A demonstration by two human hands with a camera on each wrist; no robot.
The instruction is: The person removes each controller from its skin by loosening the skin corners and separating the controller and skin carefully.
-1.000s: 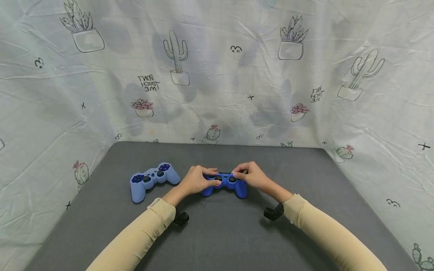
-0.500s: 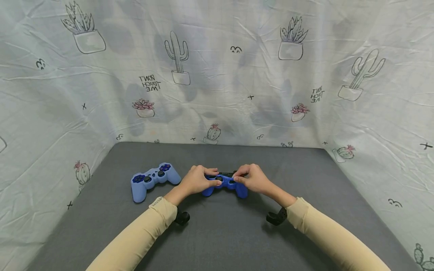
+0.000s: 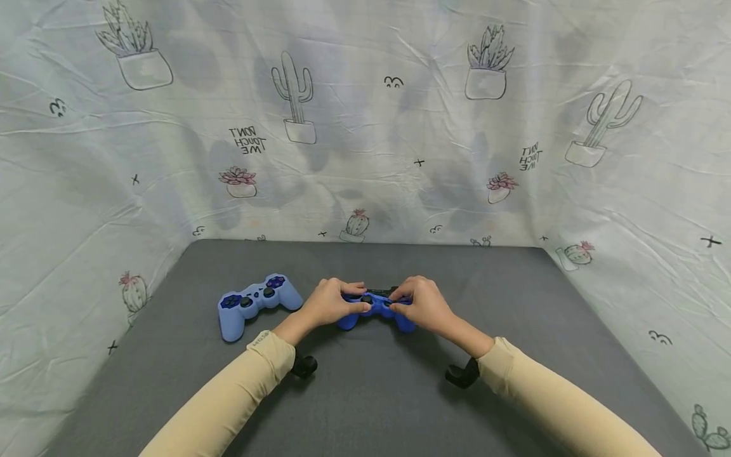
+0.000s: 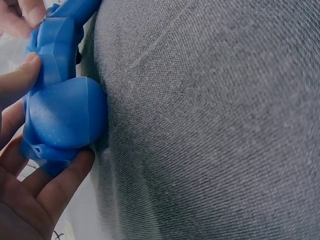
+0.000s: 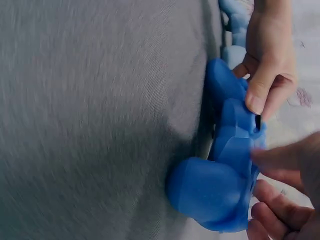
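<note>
Grey fabric [image 3: 371, 393] covered the work surface, and a wrinkled cactus-print sheet [image 3: 365, 127] closed it in on three sides. You worked at the centre of the head view, where the dark blue controller [image 3: 374, 311] lay low over the surface between your two hands. Your left hand [image 3: 328, 304] gripped its left grip, fingers curled beneath and the thumb laid over the top face; the left wrist view showed the dimpled blue silicone skin [image 4: 62, 117] cupped in those fingers at the left edge of the frame. Your right hand [image 3: 419, 304] pinched the skin near the upper middle of the controller, thumb and forefinger pressed together on the blue edge, while its lower fingers sat under the right grip [image 5: 210, 192]. For this step, judged from the grasp, you were best served by anchoring the body firmly with the left hand and working the soft skin in short, even pulls at one edge, never by one hard tug. A light blue controller [image 3: 257, 301] lay apart, left of centre, untouched.
</note>
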